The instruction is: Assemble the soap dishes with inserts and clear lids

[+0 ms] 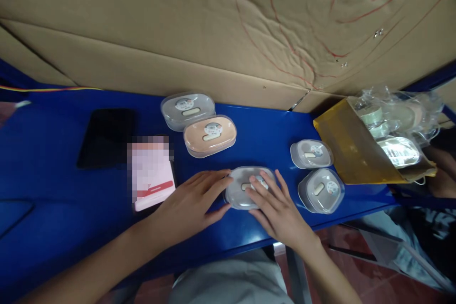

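A grey oval box with a clear lid [237, 199] lies on the blue table in front of me. It has a pale tab and a round label on top. My left hand [199, 197] grips the box's left end, fingers at the far edge and thumb at the near edge. Across the lid rests my right hand [276, 204], its fingers spread and partly covering the label. Two smaller lidded boxes stand to its right, a grey one [309, 154] and a nearer one [322, 194]. Beyond my hands are a peach box [210, 140] and another grey box [185, 114].
At the right stands an open cardboard carton [352, 147] with plastic-wrapped boxes [397, 152]. A lit phone [155, 185] and a black flat device [106, 137] lie left on the blue table [53, 152]. Brown cardboard [142, 19] backs it. Another person's arm [443, 171] shows at right.
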{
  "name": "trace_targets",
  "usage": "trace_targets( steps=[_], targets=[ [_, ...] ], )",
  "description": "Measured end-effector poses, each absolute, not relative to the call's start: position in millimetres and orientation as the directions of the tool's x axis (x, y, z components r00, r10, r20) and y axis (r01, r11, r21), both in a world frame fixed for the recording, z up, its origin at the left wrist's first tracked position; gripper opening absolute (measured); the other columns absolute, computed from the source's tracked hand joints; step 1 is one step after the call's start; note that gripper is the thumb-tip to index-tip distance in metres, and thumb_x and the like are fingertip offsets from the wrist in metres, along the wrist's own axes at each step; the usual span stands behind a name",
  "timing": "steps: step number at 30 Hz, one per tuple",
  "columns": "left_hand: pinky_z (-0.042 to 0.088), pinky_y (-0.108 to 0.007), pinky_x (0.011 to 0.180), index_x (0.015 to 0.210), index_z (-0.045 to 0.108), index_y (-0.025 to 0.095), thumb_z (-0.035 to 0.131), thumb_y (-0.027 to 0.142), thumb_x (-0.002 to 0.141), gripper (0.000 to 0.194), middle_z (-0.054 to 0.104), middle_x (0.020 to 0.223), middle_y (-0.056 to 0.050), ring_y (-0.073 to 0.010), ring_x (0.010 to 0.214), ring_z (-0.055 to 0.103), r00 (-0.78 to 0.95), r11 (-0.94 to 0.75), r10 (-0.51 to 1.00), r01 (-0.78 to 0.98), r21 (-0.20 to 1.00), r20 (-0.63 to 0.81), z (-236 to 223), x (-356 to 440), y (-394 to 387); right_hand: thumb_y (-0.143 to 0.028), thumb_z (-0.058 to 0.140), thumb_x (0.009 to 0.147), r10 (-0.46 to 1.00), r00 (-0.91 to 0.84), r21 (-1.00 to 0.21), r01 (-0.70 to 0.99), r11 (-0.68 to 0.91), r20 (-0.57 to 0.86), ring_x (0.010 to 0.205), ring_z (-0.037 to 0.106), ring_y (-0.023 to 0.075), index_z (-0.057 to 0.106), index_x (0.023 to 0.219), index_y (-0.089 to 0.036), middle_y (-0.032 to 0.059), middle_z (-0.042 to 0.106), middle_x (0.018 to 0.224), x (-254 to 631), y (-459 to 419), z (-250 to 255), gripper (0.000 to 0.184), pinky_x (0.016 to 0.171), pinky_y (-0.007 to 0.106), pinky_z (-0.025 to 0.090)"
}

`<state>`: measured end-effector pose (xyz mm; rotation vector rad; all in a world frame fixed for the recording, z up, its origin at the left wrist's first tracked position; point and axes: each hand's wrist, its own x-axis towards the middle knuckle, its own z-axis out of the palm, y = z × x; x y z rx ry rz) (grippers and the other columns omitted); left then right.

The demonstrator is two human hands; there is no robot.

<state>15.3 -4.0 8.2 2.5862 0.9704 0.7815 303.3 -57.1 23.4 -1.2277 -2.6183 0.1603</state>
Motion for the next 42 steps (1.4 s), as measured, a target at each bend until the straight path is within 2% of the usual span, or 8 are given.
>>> trace_targets(
  steps=[12, 19, 22, 24, 29, 34, 40, 42],
  targets=[
    [0.060, -0.041, 0.115, 0.166, 0.044, 0.034, 0.068, 0.045, 0.108, 0.064, 0.066, 0.157, -0.007, -0.0245, 0.136, 0.072, 0.681, -0.653, 0.695, 0.461, 0.601, 0.233, 1.6, 4.9, 0.0, -0.021, 0.073, 0.105, 0.674, -0.698, -0.191, 0.647, 0.738, 0.241, 0.160, 0.046, 0.0304, 0.027, 0.175, -0.039, 0.0020, 0.061, 0.161, 312.1, -57.0, 18.2, 0.086, 0.135, 0.069, 0.031],
    [0.067, -0.036, 0.104, 0.161, 0.050, 0.025, 0.059, 0.044, 0.111, 0.054, 0.069, 0.153, -0.011, -0.0235, 0.131, 0.075, 0.738, -0.776, 0.596, 0.427, 0.464, 0.317, -4.8, 0.9, -3.9, -0.024, 0.068, 0.109, 0.533, -0.804, -0.037, 0.544, 0.838, 0.264, 0.154, 0.056, 0.0256, 0.056, 0.158, -0.026, 0.0021, 0.066, 0.155, 316.5, -57.9, 24.8, 0.051, 0.141, 0.057, 0.017],
    [0.068, -0.034, 0.101, 0.159, 0.051, 0.024, 0.060, 0.041, 0.111, 0.052, 0.067, 0.156, -0.012, -0.0240, 0.134, 0.073, 0.756, -0.794, 0.579, 0.435, 0.425, 0.307, -2.3, 1.1, -4.6, -0.024, 0.062, 0.112, 0.518, -0.819, -0.022, 0.530, 0.848, 0.248, 0.149, 0.061, 0.0247, 0.058, 0.156, -0.032, -0.0014, 0.070, 0.150, 318.2, -58.2, 26.8, 0.045, 0.139, 0.065, 0.002],
    [0.066, -0.036, 0.105, 0.158, 0.051, 0.024, 0.062, 0.038, 0.111, 0.051, 0.064, 0.159, -0.012, -0.0245, 0.138, 0.071, 0.762, -0.785, 0.583, 0.439, 0.437, 0.281, 0.6, 1.6, -4.4, -0.024, 0.063, 0.111, 0.557, -0.796, -0.048, 0.563, 0.825, 0.236, 0.154, 0.056, 0.0278, 0.058, 0.155, -0.039, -0.0048, 0.070, 0.151, 318.8, -59.1, 27.1, 0.047, 0.137, 0.073, 0.000],
    [0.063, -0.039, 0.111, 0.159, 0.050, 0.024, 0.065, 0.033, 0.110, 0.052, 0.059, 0.165, -0.012, -0.0248, 0.144, 0.066, 0.760, -0.753, 0.601, 0.436, 0.492, 0.248, 1.3, 2.8, -5.3, -0.032, 0.071, 0.106, 0.650, -0.728, -0.134, 0.637, 0.759, 0.218, 0.168, 0.033, 0.0316, 0.066, 0.148, -0.043, -0.0004, 0.061, 0.163, 317.9, -60.0, 23.8, 0.043, 0.136, 0.069, 0.031],
    [0.063, -0.040, 0.112, 0.161, 0.049, 0.024, 0.059, 0.045, 0.113, 0.053, 0.061, 0.162, -0.013, -0.0255, 0.142, 0.067, 0.736, -0.736, 0.621, 0.429, 0.524, 0.270, -2.4, 5.6, -8.5, -0.041, 0.072, 0.106, 0.634, -0.714, -0.096, 0.638, 0.764, 0.298, 0.168, 0.031, 0.0290, 0.067, 0.145, -0.038, 0.0004, 0.064, 0.159, 313.3, -57.3, 15.1, 0.039, 0.139, 0.062, 0.023],
    [0.057, -0.050, 0.118, 0.157, 0.053, 0.024, 0.062, 0.035, 0.111, 0.048, 0.064, 0.156, -0.016, -0.0326, 0.142, 0.065, 0.596, -0.751, 0.657, 0.576, 0.323, 0.462, 18.4, 1.9, 11.6, -0.031, 0.064, 0.106, 0.806, -0.516, -0.106, 0.820, 0.563, 0.288, 0.159, 0.045, 0.0345, 0.062, 0.148, -0.027, 0.0097, 0.061, 0.162, 307.8, -39.1, 21.0, 0.042, 0.136, 0.069, 0.015],
    [0.054, -0.056, 0.120, 0.157, 0.052, 0.021, 0.064, 0.029, 0.109, 0.051, 0.061, 0.157, -0.020, -0.0382, 0.146, 0.061, 0.503, -0.674, 0.699, 0.701, 0.233, 0.509, 26.6, -2.7, 27.2, -0.028, 0.062, 0.106, 0.850, -0.464, -0.148, 0.849, 0.507, 0.248, 0.159, 0.045, 0.0360, 0.060, 0.148, -0.026, 0.0116, 0.058, 0.164, 309.0, -27.7, 26.9, 0.042, 0.134, 0.071, 0.020]
  ],
)
